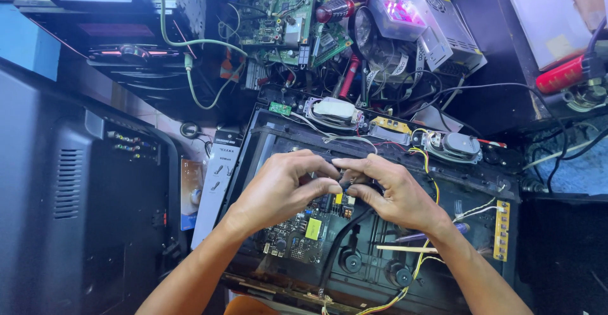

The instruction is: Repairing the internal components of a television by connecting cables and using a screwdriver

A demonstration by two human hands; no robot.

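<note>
An opened flat television (266, 131) lies back-up in front of me, its black chassis exposed. My left hand (282, 185) and my right hand (389, 188) meet over its middle, fingertips pinched together on a small dark part at the top end of a thick black cable (342, 242). Under my hands sits a dark circuit board (297, 236) with a yellow label. What exactly the fingers pinch is hidden. Two oval speakers, one white (334, 110) and one grey (457, 144), are mounted along the far edge.
A black television back (76, 213) stands at the left. Green circuit boards (285, 11), wires, a metal power supply (446, 26) and red-handled tools (560, 75) pile up at the back. A narrow button strip (501, 229) hangs on yellow wires at the right.
</note>
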